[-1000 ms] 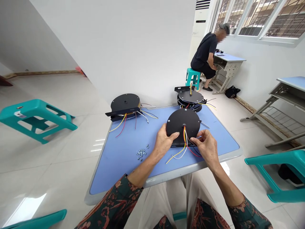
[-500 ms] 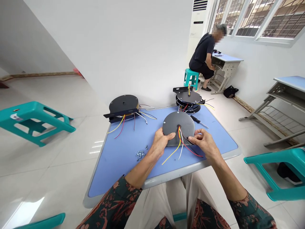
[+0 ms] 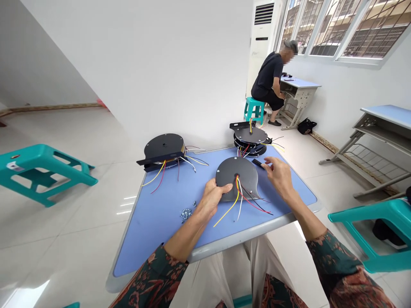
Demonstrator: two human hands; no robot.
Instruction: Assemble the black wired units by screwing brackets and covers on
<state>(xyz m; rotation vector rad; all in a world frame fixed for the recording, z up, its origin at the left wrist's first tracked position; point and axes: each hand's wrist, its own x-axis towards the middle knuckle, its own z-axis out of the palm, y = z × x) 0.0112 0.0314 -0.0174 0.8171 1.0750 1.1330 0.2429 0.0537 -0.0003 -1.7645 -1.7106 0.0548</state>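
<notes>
Now, the left hand (image 3: 211, 198) grips the disc (image 3: 231, 171), right hand (image 3: 279, 174) open; a slip could yank its loose wires (image 3: 230, 212).

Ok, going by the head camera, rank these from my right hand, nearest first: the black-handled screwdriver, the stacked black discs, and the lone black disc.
1. Black-handled screwdriver, just left of the right hand.
2. Stacked black discs, ahead and leftward.
3. Lone black disc, far left.
</notes>
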